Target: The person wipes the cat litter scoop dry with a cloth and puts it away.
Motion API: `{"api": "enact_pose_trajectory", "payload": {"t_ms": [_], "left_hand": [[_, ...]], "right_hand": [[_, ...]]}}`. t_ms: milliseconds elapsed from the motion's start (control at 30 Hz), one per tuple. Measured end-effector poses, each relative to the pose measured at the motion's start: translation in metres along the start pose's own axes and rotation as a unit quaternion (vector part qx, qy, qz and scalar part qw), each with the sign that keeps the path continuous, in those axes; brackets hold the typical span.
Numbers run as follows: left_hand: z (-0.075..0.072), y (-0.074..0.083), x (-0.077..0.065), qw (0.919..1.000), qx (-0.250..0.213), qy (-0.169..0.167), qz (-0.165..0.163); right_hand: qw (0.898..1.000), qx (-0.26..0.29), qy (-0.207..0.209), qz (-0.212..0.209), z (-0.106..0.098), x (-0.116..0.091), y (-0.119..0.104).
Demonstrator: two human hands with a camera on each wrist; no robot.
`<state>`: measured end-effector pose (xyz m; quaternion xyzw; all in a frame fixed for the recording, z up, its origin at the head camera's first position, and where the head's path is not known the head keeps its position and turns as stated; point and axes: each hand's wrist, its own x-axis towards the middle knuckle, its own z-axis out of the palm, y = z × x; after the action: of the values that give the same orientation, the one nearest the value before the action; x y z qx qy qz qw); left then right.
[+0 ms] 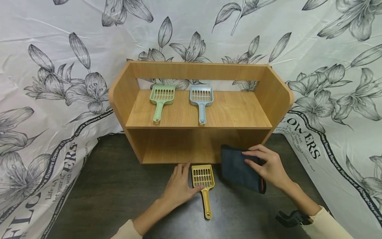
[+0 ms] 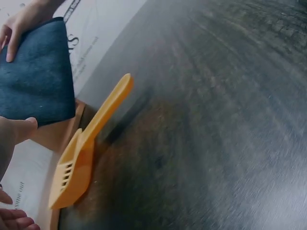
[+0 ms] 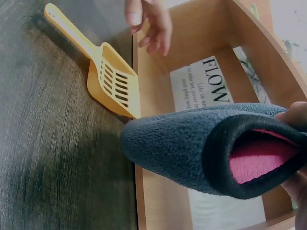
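Note:
A yellow slotted litter scoop [image 1: 206, 199] lies on the dark table in front of the shelf, its handle toward me. Beside it hovers my left hand [image 1: 178, 190], fingers extended and thumb overlapping the scoop's neck in the head view. The right wrist view shows that hand [image 3: 149, 21] apart from the scoop, holding nothing. To the right, my right hand [image 1: 268, 166] pinches a folded dark blue cloth [image 1: 238, 167] by its right side, between thumb and fingers. Black edging and a pink inner side of the cloth [image 3: 177, 143] show in the right wrist view.
A two-level wooden shelf [image 1: 191, 127] stands at the back of the table. On its upper board lie a green scoop [image 1: 159, 108] and a light blue scoop [image 1: 202, 111]. Flower-printed sheeting [image 1: 44, 93] covers the wall behind and the sides. A black strap [image 1: 293, 218] circles the right wrist.

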<state>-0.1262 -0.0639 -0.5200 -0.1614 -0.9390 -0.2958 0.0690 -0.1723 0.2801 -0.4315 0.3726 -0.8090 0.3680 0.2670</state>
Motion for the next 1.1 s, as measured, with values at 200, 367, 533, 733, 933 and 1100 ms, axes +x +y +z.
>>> {"api": "enact_pose_trajectory", "payload": {"t_ms": [200,367,533,733,933,1100], "left_hand": [[0.015,0.003,-0.003,0.9983,-0.013,-0.027,-0.050],[0.024,0.005,-0.005,0.9972,-0.003,-0.034,-0.066],[0.031,0.007,-0.005,0.9955,0.006,-0.047,-0.082],[0.037,0.010,-0.002,0.9932,0.003,-0.066,-0.096],[0.041,0.014,0.000,0.9919,0.020,-0.072,-0.103],[0.043,0.015,0.002,0.9910,0.038,-0.067,-0.109]], "right_hand": [[0.996,0.039,0.002,0.085,-0.001,-0.003,-0.001],[0.988,0.073,0.000,0.136,0.000,-0.005,-0.001],[0.980,0.090,0.006,0.175,-0.001,-0.008,-0.001],[0.972,0.118,0.008,0.204,0.000,-0.009,0.001],[0.972,0.123,0.008,0.203,0.002,-0.009,0.000],[0.975,0.106,-0.001,0.195,0.004,-0.009,-0.002]]}}
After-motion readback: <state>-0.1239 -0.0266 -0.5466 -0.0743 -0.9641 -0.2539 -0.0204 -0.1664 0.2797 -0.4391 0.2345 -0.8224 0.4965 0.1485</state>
